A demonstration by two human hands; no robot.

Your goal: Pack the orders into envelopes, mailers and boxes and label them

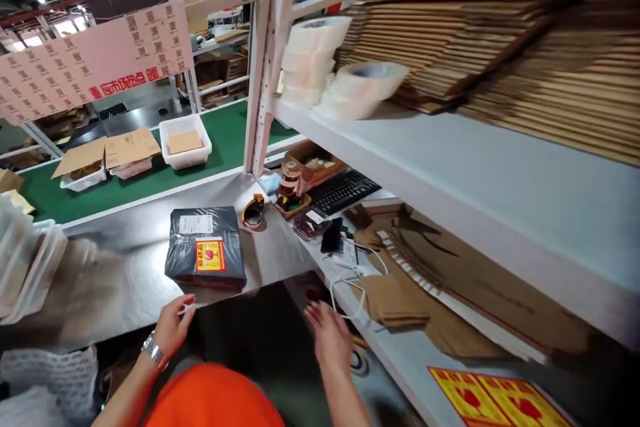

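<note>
On the metal table near its front edge lies a box wrapped in black plastic (pixel 205 250), with a white label and a red and yellow sticker showing a wine glass. My left hand (pixel 173 328), a metal watch at its wrist, hovers just in front of the box, thumb and fingers apart. Nothing I can make out is held in it. My right hand (pixel 330 333) hangs beside the lower shelf, fingers loosely stretched, slightly blurred and without a visible object. A tape dispenser (pixel 253 212) stands on the table to the right of the box.
Stacked white plastic baskets (pixel 35 267) stand at the left. Behind the table, a green conveyor (pixel 225 127) carries baskets with cardboard. Tape rolls (pixel 367 83) and flat cartons (pixel 450 20) fill the upper right shelf. A keyboard (pixel 345 190) and white cables (pixel 345 287) lie below.
</note>
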